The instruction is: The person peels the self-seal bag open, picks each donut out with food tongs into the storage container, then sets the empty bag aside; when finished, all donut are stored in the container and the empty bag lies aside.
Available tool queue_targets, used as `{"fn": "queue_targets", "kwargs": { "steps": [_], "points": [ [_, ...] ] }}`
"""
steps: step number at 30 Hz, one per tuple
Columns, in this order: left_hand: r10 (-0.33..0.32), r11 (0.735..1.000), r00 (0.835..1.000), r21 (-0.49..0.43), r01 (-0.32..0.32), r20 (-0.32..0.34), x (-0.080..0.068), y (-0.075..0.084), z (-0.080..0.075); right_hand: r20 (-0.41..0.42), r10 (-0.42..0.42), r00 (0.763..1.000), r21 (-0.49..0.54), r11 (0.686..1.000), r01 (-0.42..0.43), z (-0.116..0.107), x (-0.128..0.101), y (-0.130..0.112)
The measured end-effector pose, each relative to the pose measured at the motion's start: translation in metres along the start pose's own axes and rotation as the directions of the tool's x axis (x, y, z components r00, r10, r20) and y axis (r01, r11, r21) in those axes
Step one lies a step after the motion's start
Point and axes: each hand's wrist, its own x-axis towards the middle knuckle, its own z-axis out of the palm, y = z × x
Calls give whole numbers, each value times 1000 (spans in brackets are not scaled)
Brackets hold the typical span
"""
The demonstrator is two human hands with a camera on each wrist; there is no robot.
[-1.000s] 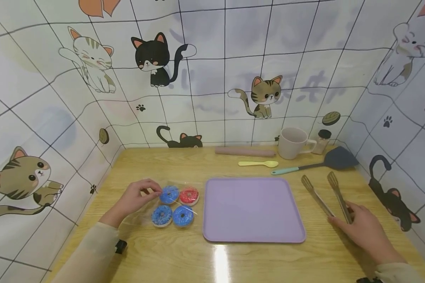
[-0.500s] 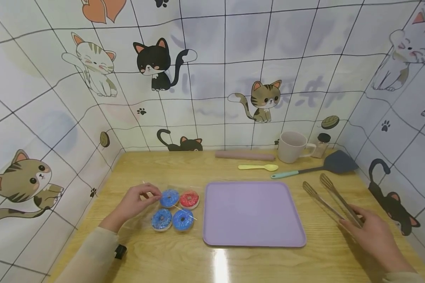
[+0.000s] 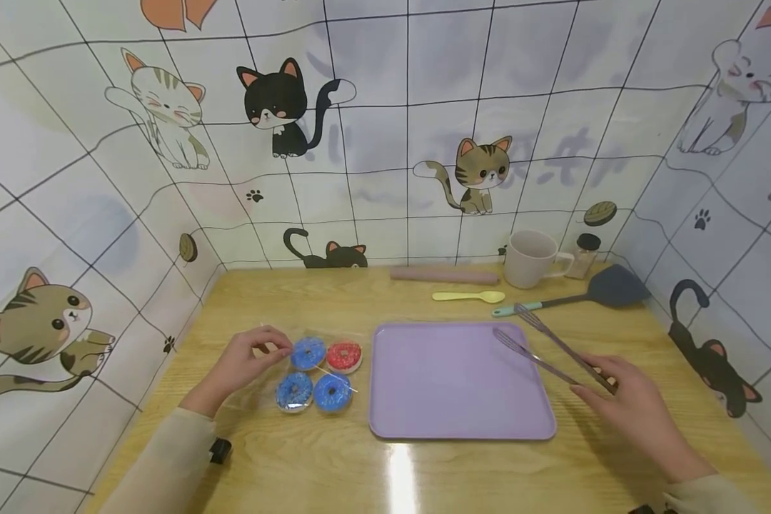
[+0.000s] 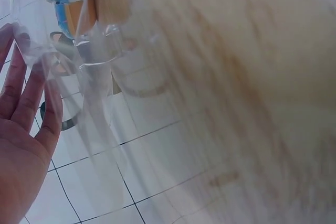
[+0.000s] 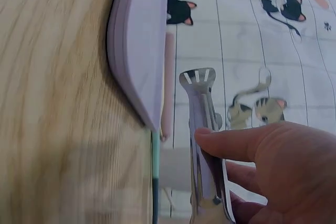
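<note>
Tongs (image 3: pixel 565 347) swung left over tray (image 3: pixel 450 385) corner | right fingers (image 5: pixel 228 144) clamped on them | left fingers (image 4: pixel 51 114) pinching clear bag (image 4: pixel 97 69)

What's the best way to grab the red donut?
I'd pinch the red donut by its rim with the tongs, from above and the right: it lies flat, blue donuts crowd its left and near sides, and the shallow tray is to its right. Clear plastic may interfere.
</note>
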Motion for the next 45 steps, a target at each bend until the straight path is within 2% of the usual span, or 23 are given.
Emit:
{"fn": "queue_targets", "kwargs": {
  "steps": [6,9,14,20,32,36,41,45],
  "points": [
    [-5,1000,1000,0,5,-8,2,3,0,-1,-152,988,20,988,152,15,13,-27],
    [-4,1000,1000,3,4,-9,2,4,-1,29,-201,979,53,979,199,23,17,-40],
    [-1,1000,1000,10,1,-6,1,5,-2,138,-225,965,105,972,212,35,20,-60],
    [16,1000,1000,9,-16,-3,1,5,-1,230,-309,923,135,949,285,49,29,-79],
    [22,1000,1000,-6,-22,-5,3,7,-1,289,-426,857,173,904,391,80,52,-117],
    [28,1000,1000,-14,-28,-6,3,7,1,311,-440,842,207,896,392,85,59,-129],
    [24,1000,1000,-20,-24,-7,5,5,2,325,-459,827,189,888,419,94,70,-141],
    [29,999,1000,-18,-30,-8,6,2,1,306,-472,827,183,881,436,100,78,-148]
  ]
}}
